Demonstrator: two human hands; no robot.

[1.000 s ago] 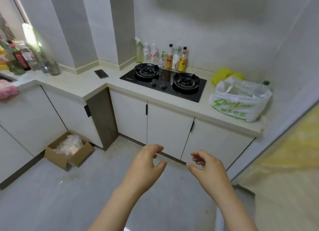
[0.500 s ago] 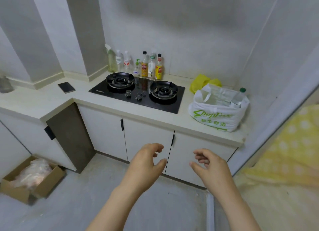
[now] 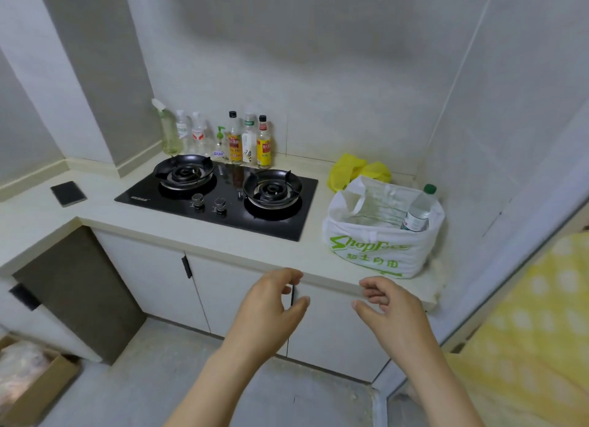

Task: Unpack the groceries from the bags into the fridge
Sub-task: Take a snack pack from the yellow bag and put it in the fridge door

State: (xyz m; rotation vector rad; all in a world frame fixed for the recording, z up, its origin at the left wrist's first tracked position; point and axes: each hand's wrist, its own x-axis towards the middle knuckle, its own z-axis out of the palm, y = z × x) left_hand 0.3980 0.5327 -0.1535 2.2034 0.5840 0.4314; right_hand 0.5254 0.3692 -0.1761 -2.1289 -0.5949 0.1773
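Observation:
A white shopping bag with green lettering stands open on the right end of the pale counter. A clear water bottle with a green cap leans inside it at the right. Behind the bag lies a crumpled yellow bag. My left hand and my right hand hover in front of the cabinet doors below the counter edge, fingers loosely curled, both holding nothing. No fridge is in view.
A black two-burner gas hob sits in the counter, with several bottles along the wall behind it. A dark phone lies at the left. A cardboard box stands on the floor at lower left. Yellow dotted fabric fills the right.
The view has swung right and moved closer to the counter, so the white bag is nearer and more central. Both hands stay empty and raised, now just below the counter edge.

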